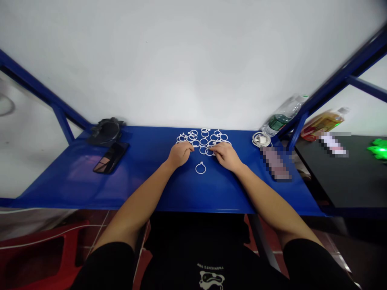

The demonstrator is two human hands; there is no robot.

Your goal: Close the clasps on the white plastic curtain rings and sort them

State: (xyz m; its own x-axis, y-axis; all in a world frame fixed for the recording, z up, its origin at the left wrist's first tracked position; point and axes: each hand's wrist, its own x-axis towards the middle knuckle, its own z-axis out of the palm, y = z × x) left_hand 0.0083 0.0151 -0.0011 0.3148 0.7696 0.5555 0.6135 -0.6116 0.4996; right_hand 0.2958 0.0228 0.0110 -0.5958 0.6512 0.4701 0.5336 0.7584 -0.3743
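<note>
Several thin white plastic rings (204, 141), each with a small tab, lie in a loose pile on the blue table (151, 181). My left hand (180, 154) rests at the pile's left front edge, its fingers curled together; whatever is between them is hidden. On the other side, my right hand (226, 156) pinches with thumb and fingertips at the edge of a white ring (209, 151) in the pile. One single white ring (200, 168) lies apart, nearer to me, between my two forearms, with its tab pointing away.
To the left are a black phone (111, 158) and a crumpled black plastic bag (105, 131). On the right lie a coiled white charger cable (261, 139), a clear bottle (276, 122) and a blurred-out flat object (275, 163). A blue frame (302, 117) borders the table.
</note>
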